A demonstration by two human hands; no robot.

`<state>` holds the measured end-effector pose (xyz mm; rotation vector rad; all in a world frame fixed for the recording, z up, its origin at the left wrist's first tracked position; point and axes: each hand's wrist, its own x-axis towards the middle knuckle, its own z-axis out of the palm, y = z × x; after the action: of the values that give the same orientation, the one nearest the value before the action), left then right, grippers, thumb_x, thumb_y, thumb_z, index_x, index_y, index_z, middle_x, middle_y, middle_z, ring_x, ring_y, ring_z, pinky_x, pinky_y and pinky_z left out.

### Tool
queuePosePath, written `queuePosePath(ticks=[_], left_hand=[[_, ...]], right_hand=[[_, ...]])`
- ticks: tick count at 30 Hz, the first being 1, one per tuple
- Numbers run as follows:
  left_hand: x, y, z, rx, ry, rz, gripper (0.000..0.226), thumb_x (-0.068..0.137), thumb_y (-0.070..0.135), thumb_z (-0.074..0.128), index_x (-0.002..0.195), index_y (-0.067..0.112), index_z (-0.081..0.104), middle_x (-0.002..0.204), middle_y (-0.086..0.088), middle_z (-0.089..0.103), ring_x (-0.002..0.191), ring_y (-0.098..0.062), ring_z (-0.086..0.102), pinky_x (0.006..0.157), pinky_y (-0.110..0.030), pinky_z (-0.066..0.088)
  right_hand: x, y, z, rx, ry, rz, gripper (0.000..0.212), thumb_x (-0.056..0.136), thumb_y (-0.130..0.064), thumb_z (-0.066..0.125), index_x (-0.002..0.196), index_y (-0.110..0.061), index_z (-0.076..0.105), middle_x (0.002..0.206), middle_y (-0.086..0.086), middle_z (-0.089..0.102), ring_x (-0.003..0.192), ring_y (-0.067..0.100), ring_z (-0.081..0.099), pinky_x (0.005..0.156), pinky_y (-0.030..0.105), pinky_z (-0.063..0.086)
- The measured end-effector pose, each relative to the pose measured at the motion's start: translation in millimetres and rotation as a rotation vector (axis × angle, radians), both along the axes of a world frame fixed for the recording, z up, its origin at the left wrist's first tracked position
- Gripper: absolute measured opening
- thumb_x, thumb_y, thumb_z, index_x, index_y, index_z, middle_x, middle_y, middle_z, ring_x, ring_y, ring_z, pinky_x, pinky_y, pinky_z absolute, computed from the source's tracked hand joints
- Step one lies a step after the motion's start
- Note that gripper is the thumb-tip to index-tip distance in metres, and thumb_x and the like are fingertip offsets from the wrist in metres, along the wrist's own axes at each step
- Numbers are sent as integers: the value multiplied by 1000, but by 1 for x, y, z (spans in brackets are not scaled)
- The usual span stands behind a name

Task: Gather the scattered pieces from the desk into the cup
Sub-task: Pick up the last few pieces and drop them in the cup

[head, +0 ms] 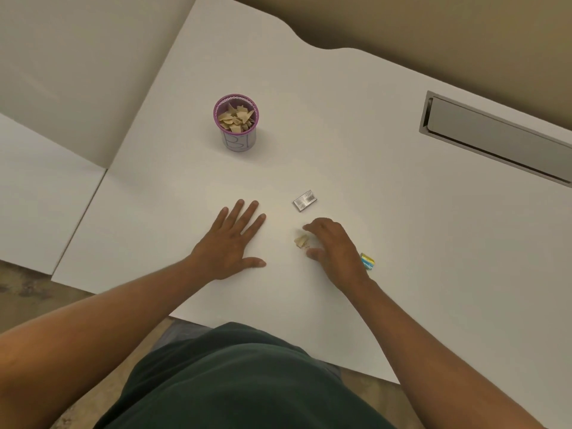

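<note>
Both hands are on the worktop [371, 144]: the left hand [235, 243] lies flat, fingers spread, holding nothing; the right hand [332, 246] is curled half open around tan scraps [301, 241] lying between its fingertips and thumb, not yet gripped. Pinch them together gently so none slip out. The cup [236, 122], already holding scraps, stands well beyond the left hand.
</note>
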<state>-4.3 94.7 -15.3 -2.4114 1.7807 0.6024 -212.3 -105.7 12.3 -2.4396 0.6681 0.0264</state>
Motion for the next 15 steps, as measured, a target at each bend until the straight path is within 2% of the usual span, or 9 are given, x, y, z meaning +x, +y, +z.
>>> queuePosePath(ticks=[2,4,6,9,11,13,15], left_hand=[[-3,-1,-4,14,2,-8,114,82,95,19,165,20,-5,172,-8,-18,159,-35,-15,129,-59,7],[-5,-2,-7,35,-1,-15,121,78,98,18,164,16,-6,171,-12,-20,158,-38,-18,127,-62,4],[-6,-3,-9,54,-4,-26,123,77,98,16,164,13,-8,170,-15,-23,156,-41,-21,126,-65,3],[-5,-4,-10,80,3,-32,125,76,99,12,163,12,-12,167,-17,-30,154,-43,-27,125,-66,0],[-7,-6,-10,109,-7,-35,127,74,99,9,162,11,-15,166,-18,-33,152,-45,-29,124,-67,-2],[-8,-8,-9,142,-21,-39,130,70,100,7,161,10,-18,164,-20,-34,151,-47,-30,123,-68,-4],[-8,-10,-8,163,-28,-44,133,69,101,10,160,9,-21,163,-22,-35,150,-49,-32,121,-69,-5]], right_hand=[[-2,0,4,54,55,106,53,95,-13,64,140,-38,51,148,-15,45,133,7,44,99,21,45],[-3,2,4,57,114,216,41,106,-25,48,143,-40,48,151,-16,41,136,3,41,105,24,43],[-6,3,1,-4,117,284,35,107,-30,43,141,-32,52,142,-13,46,129,1,45,103,26,45],[-7,5,-8,-111,83,365,33,105,-24,43,131,-17,61,134,-3,54,124,13,51,100,30,46],[-5,9,-12,-188,134,394,28,105,-27,43,124,-17,61,126,-2,57,118,18,53,97,35,47],[3,12,-14,-208,198,351,26,105,-26,43,117,-15,63,119,3,59,110,24,54,89,40,50],[11,16,-15,-222,209,308,19,100,-16,49,106,-10,66,106,6,62,102,28,57,79,40,52]])
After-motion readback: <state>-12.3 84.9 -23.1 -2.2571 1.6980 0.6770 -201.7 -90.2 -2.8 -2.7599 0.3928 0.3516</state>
